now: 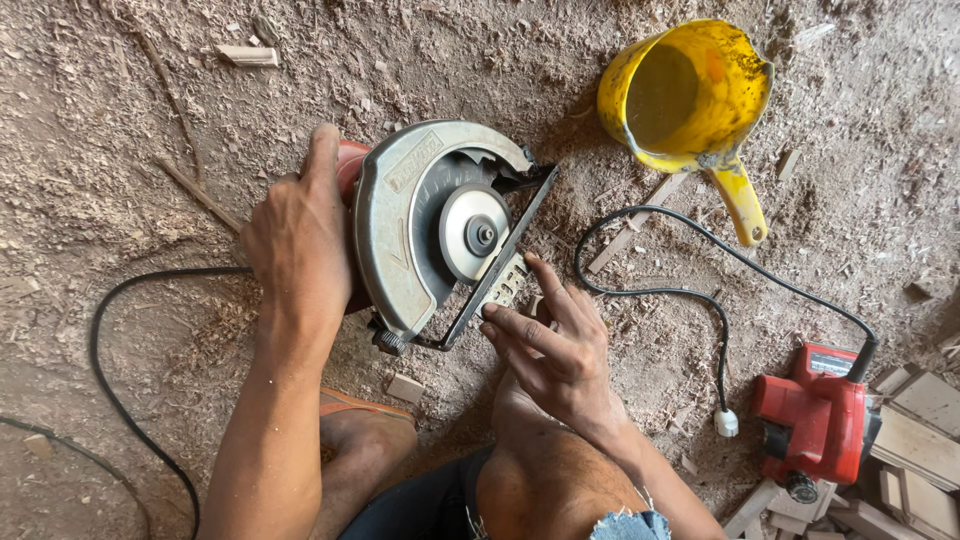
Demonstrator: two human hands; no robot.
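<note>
Left hand [298,240]: we are gripping the circular saw [430,232] body, closed around it.
Right hand [552,335]: open, fingertips are touching the base plate [500,268] beside the blade.
Advice: we are keeping fingers off the teeth.

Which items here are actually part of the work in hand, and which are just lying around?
In hand:
- circular saw, gripped by the left hand
- its base plate, touched by the right hand

Lying about:
- yellow jug
- red power tool
- wood offcuts
- white plug
</note>
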